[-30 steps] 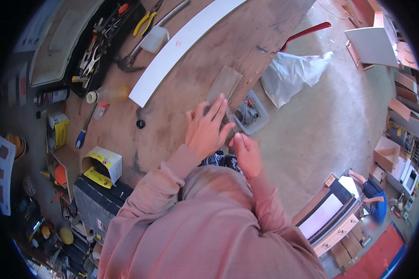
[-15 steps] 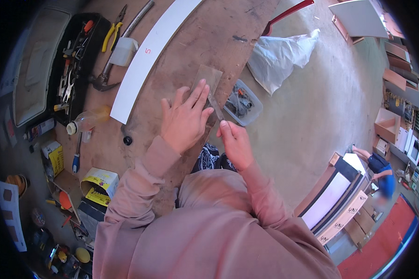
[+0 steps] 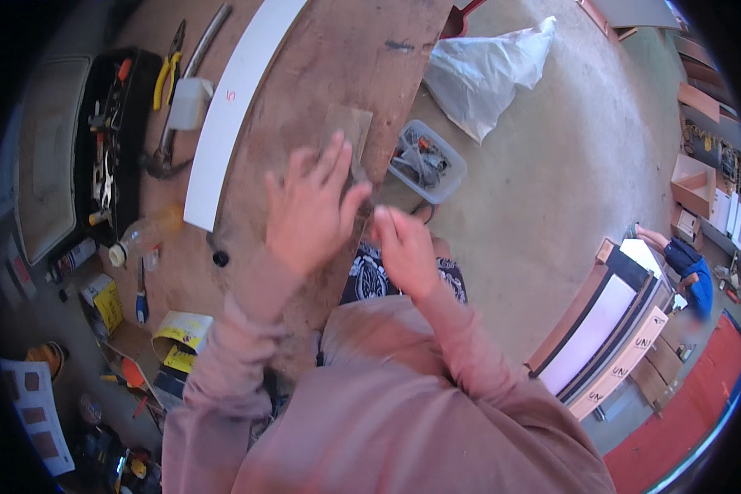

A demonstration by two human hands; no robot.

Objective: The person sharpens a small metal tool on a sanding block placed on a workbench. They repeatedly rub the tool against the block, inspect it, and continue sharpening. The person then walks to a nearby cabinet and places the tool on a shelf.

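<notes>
One thin rectangular plate (image 3: pixel 350 123) lies near the edge of a wooden workbench (image 3: pixel 329 66), beneath the left hand (image 3: pixel 306 210), its fingers spread; the right hand (image 3: pixel 407 253) clenches a narrow, blurred strip (image 3: pixel 361 174). Farther left lies a curved white panel (image 3: pixel 240 107).

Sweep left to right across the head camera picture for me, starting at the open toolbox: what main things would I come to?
Open toolbox, yellow-handled pliers, white curved strip, left hand, right hand, pale plastic bag, person in a blue top.
</notes>
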